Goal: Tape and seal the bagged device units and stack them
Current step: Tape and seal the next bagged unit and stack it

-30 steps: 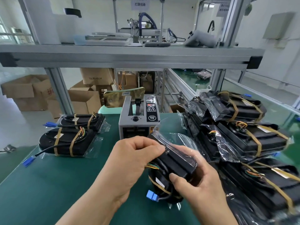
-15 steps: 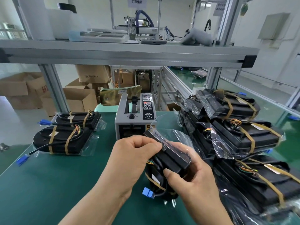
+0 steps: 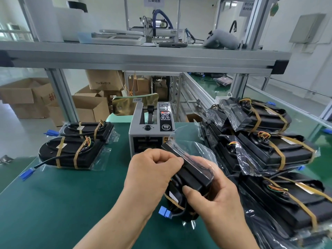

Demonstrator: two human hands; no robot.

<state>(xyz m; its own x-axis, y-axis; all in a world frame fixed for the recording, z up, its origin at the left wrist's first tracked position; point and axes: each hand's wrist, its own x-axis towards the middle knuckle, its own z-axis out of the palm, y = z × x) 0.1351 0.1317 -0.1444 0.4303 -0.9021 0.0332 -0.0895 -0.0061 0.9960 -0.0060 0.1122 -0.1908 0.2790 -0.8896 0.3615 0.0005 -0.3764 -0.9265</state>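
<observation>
A black device unit (image 3: 190, 178) in a clear plastic bag stands on edge above the green table, just in front of me. My left hand (image 3: 152, 169) grips its upper left edge with curled fingers. My right hand (image 3: 213, 191) holds its right side, thumb pressed on the black face. A blue connector (image 3: 165, 212) hangs at the unit's lower end. Behind it stands the grey tape dispenser (image 3: 150, 133). Two taped, bagged units (image 3: 71, 151) lie at the left. A pile of several bagged units (image 3: 269, 151) fills the right.
The green table (image 3: 71, 203) runs to its left edge near a loose blue plug (image 3: 27, 174). An aluminium shelf beam (image 3: 143, 58) crosses overhead on posts. Cardboard boxes (image 3: 86, 108) stand on the floor behind the table.
Both hands kept hold of the unit and shifted it slightly; the bag's open flap now folds closer over the unit's top. My view dipped a little.
</observation>
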